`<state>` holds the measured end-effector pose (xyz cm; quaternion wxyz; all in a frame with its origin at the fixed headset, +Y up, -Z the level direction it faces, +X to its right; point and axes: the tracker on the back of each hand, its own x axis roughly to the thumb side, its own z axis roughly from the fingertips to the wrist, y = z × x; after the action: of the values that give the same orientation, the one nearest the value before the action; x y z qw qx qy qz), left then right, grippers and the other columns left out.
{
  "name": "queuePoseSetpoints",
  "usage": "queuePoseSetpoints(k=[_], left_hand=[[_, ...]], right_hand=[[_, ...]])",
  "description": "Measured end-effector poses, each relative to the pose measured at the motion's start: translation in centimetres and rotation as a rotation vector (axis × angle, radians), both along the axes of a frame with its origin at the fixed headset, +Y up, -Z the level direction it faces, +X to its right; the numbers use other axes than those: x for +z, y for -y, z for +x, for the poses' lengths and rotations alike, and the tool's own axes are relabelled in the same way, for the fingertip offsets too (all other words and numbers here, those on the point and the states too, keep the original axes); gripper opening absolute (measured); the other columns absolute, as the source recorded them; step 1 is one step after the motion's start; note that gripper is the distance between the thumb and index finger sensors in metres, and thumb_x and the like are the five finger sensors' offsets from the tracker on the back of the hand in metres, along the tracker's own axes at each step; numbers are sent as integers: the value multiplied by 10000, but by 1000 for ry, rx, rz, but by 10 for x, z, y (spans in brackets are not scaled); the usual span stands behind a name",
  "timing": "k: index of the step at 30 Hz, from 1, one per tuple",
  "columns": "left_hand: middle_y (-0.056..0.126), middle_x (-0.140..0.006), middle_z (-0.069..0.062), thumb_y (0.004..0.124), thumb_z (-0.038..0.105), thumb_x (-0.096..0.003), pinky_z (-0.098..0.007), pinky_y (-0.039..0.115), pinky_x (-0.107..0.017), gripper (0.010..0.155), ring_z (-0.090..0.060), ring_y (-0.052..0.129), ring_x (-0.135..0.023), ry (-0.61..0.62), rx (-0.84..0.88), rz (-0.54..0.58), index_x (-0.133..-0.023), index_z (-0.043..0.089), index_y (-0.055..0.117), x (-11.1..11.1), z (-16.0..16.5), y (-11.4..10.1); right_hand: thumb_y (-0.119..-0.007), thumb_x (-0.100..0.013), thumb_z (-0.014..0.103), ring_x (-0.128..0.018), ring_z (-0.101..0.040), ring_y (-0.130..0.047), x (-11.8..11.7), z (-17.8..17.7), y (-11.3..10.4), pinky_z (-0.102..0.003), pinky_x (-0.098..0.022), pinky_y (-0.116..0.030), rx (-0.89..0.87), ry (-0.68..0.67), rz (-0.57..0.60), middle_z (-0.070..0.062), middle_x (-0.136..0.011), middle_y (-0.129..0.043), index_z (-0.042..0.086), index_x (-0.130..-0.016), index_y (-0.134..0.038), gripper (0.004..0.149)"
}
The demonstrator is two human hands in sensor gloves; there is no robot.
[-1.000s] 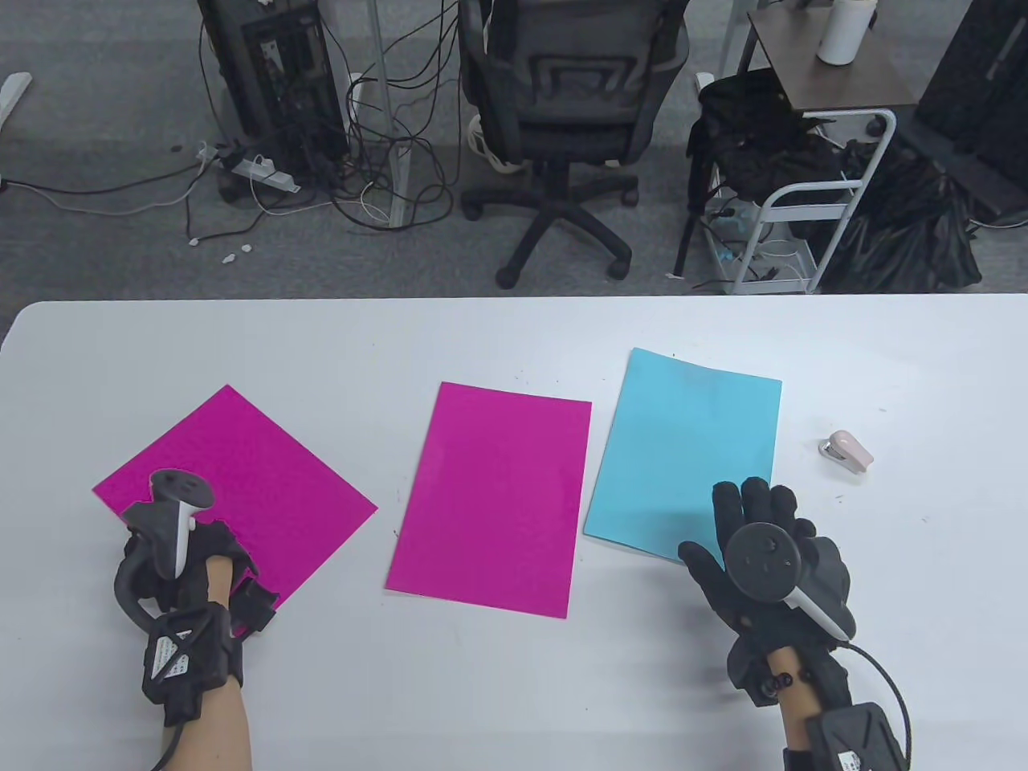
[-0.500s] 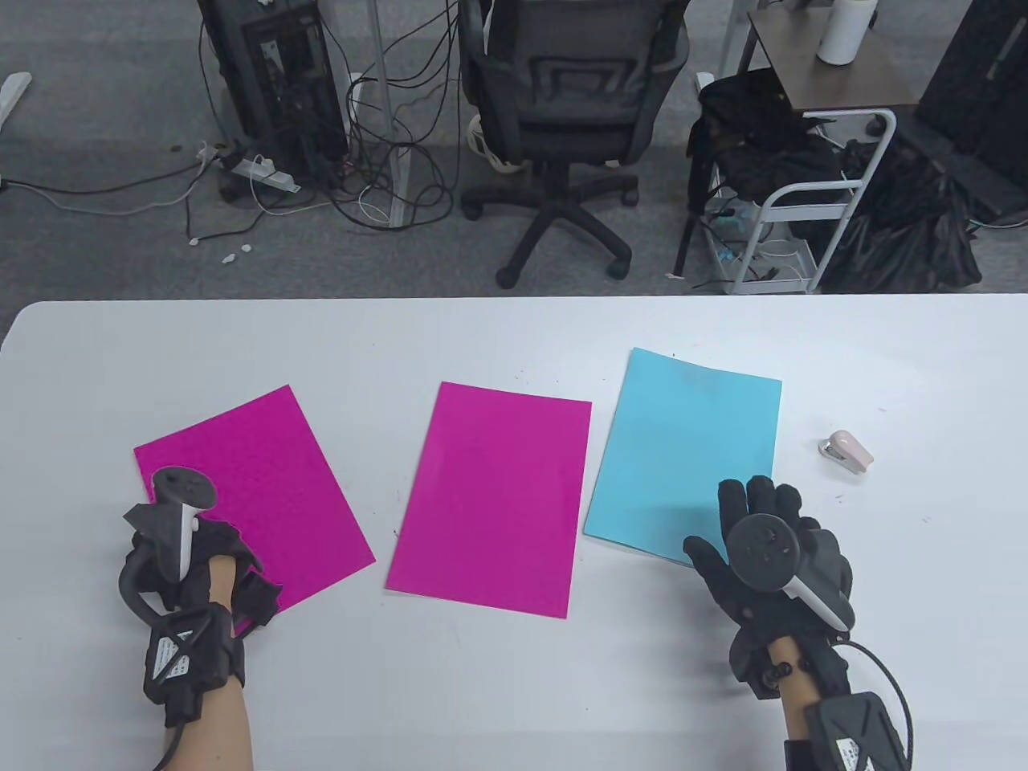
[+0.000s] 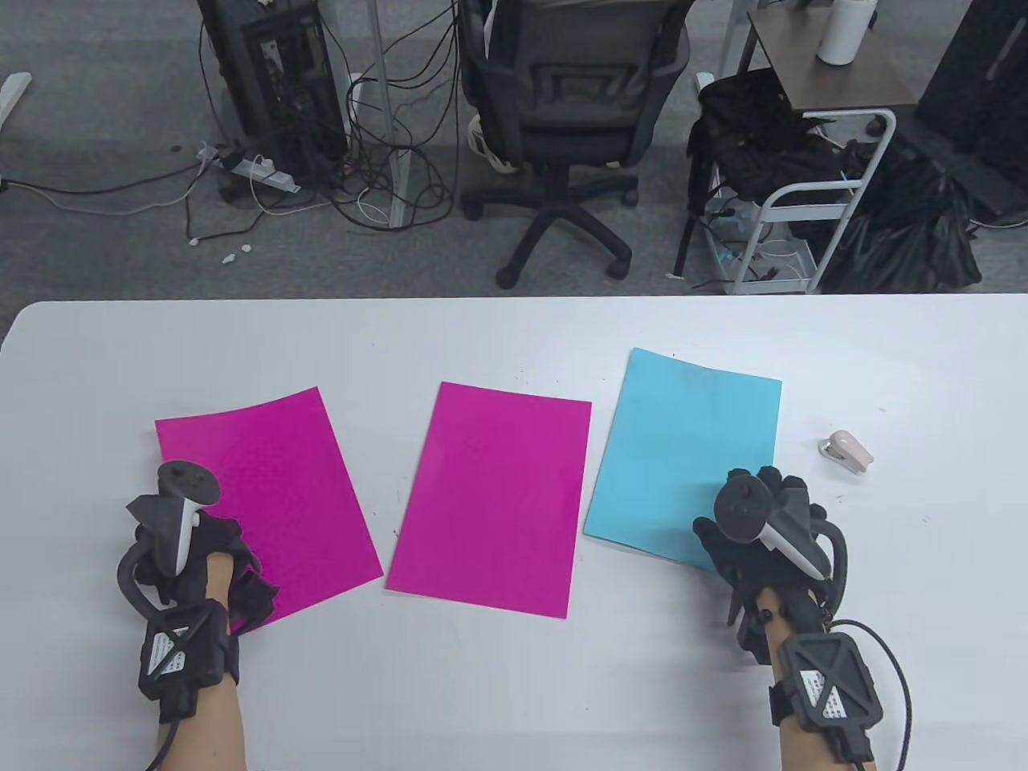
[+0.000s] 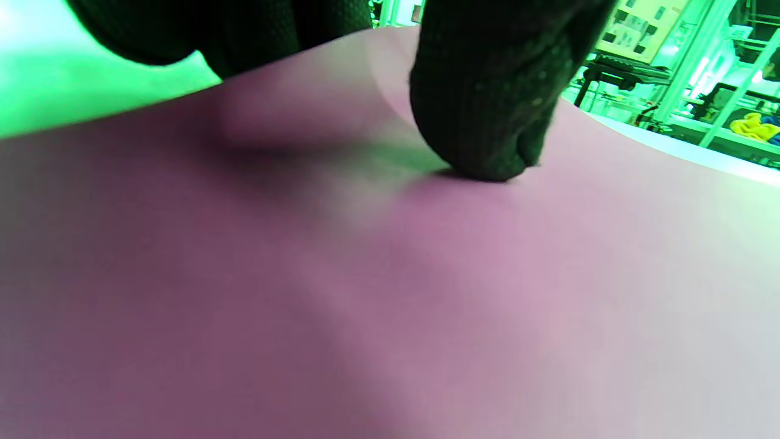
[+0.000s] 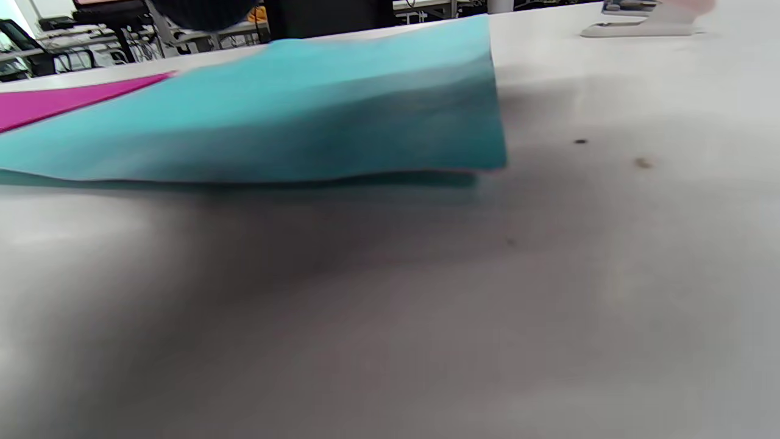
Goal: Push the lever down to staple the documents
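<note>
Three sheets lie on the white table. My left hand holds the near left corner of the left magenta sheet. In the left wrist view a fingertip presses on that sheet, which bulges. The middle magenta sheet lies flat and untouched. My right hand curls its fingers at the near right corner of the blue sheet. In the right wrist view that corner is raised off the table. The small pink stapler stands to the right of the blue sheet, apart from both hands, and shows in the right wrist view.
Beyond the table's far edge stand an office chair, a computer tower with cables and a white cart. Bare table runs along the front between my arms and right of the stapler.
My left hand has turned the left magenta sheet from a diamond lie to nearly parallel with the middle sheet. My right hand has gone from flat on the blue sheet's corner to curled.
</note>
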<state>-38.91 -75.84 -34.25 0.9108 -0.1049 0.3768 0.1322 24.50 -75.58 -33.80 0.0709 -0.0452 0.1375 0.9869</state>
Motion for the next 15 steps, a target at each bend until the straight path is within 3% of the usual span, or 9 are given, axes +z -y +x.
queuePoseSetpoints(k=[8,15], left_hand=[[661,-1017,-245,945,297,-473,-728,651,-627,981,-440,759,-824,109,13,-4,-1141,-62,324,-12,18,0],[761,-920,-142,942,270,-477,-687,739,-593,890,-380,845,-745,153,31,42,-1132,-31,418,-16,38,-4]], right_hand=[[-545,-560,507,-962,-685,-146,-8,5,20,-794,-649,-269,80,44,-113,-406,-1083,-86,-25,-1109,-157,857],[-517,-567,509,-955,-684,-90,-6,-3,22,-799,-646,-233,49,11,-204,-399,-1076,-36,-38,-1105,-117,866]])
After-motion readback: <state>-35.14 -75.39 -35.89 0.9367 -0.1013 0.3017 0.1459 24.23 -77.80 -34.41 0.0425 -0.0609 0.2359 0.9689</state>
